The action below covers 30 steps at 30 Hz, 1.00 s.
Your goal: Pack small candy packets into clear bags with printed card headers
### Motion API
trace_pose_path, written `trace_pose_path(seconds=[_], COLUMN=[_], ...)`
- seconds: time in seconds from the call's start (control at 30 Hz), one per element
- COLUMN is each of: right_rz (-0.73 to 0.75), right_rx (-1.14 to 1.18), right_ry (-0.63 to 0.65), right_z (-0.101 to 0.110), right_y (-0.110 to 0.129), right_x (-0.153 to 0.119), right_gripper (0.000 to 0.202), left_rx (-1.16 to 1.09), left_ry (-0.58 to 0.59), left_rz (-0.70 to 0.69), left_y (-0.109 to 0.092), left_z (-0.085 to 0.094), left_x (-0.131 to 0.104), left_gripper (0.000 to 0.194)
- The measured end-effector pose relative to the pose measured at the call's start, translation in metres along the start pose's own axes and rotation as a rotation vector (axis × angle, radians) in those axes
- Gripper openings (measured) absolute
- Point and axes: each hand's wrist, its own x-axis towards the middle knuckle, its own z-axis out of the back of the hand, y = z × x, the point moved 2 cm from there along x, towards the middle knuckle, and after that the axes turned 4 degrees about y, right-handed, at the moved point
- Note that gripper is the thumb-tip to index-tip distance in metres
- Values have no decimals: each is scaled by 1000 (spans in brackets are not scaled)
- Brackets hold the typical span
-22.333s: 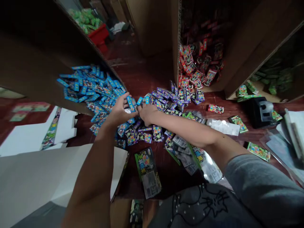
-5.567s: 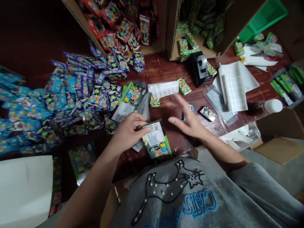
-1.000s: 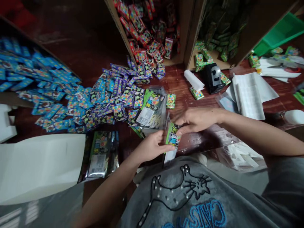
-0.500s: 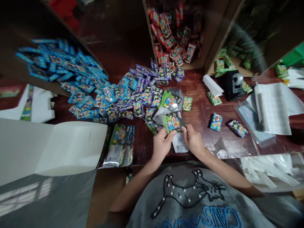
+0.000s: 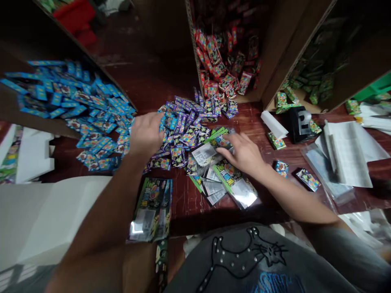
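Blue packets [image 5: 102, 124] lie heaped on the table [image 5: 183, 199], many remain loose. The left hand [image 5: 146, 134] is over them, grip hidden; the right hand [image 5: 244, 154], fingers spread, is at flat pouches [image 5: 233, 181]. Two overlapping pouches [image 5: 149, 209] seem already set aside.

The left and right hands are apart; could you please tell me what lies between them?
Between the left hand and right hand, the head view shows purple packets with some blue packets among them, then printed bags nearer the right hand.
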Motion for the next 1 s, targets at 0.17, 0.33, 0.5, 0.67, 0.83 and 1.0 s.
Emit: trace_pose_path(seconds=[0.17,0.33,0.5,0.67,0.83,1.0], right_rz=[-181,-140,-55,-66,-71,-119], right_rx=[-43,17,16,-50,-39,-100], right_ry=[358,546,631,624,644,573], right_z=[-34,-50,-41,-43,-46,-53], right_y=[32,21,13,37,38,50], right_x=[112,152,148,135,129,112], right_gripper=[74,42,36,56,47,81], left_rx=[113,-189,-760,-887,-872,-403], left_ry=[250,-107,-226,-236,-341,-601], left_rz=[-52,117,217,223,189,44], left_y=[17,33,30,-8,-43,-66], left_z=[-30,-20,-10,-14,-11,8], left_x=[64,53,32,19,9,-62], left_gripper=[62,64,56,51,50,25])
